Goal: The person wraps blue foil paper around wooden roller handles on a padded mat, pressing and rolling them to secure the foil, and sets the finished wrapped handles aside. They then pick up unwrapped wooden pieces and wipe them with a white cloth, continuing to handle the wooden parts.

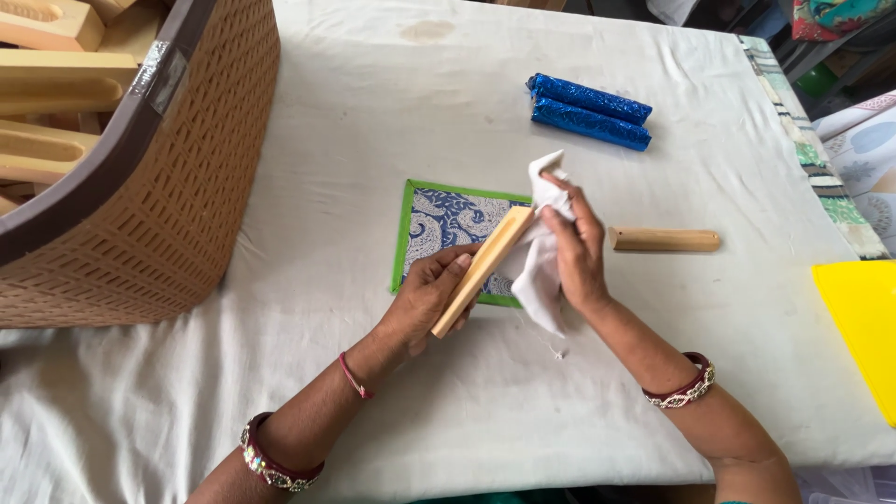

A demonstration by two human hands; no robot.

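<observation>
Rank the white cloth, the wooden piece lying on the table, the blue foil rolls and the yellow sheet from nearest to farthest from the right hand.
1. White cloth, held in the right hand.
2. Wooden piece, just to its right.
3. Blue foil rolls, farther up the table.
4. Yellow sheet, at the right edge.

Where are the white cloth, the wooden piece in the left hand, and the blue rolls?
white cloth (539, 280): head view, lower hanging part.
wooden piece (485, 266): head view, middle of its flat face.
blue rolls (590, 112): head view, where the two rolls meet.
</observation>
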